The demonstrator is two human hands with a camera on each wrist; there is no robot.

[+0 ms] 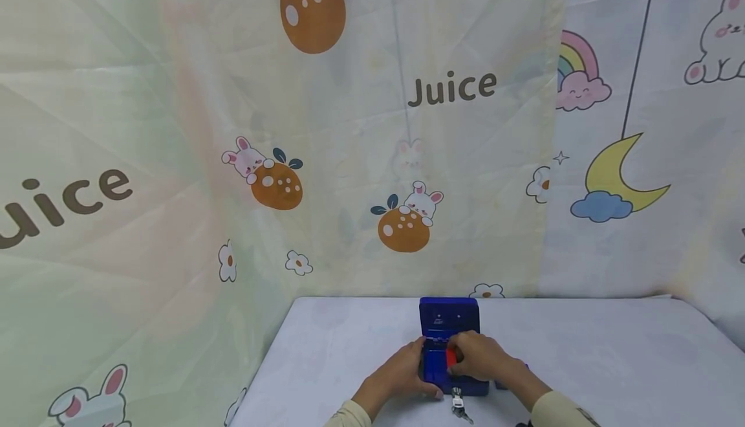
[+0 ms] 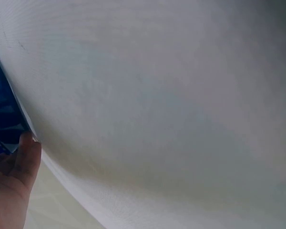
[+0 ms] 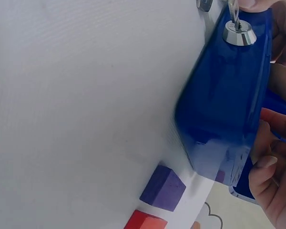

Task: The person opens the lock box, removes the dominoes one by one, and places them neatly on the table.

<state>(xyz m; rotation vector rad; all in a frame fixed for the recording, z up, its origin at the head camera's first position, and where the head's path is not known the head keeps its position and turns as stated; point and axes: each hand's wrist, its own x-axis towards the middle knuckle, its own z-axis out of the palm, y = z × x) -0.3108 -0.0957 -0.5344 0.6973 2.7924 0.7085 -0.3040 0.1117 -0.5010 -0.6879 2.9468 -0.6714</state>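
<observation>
A blue metal cash box point(image 1: 433, 365) stands on the table with its lid point(image 1: 448, 316) raised at the back. My left hand point(image 1: 404, 369) holds the box at its left side, thumb by the front corner; the left wrist view shows fingers point(image 2: 29, 155) along the wall. Over the open box, my right hand point(image 1: 480, 356) pinches a red piece point(image 1: 451, 357), mostly hidden by the fingers. A key sits in the round silver lock point(image 3: 240, 34) on the front wall, and more keys point(image 1: 458, 404) hang from it.
To the right of the box, a purple block point(image 3: 163, 188) and a red block point(image 3: 145, 221) lie on the white table point(image 1: 582, 356). Printed cloth point(image 1: 349, 155) hangs behind the table and along its sides.
</observation>
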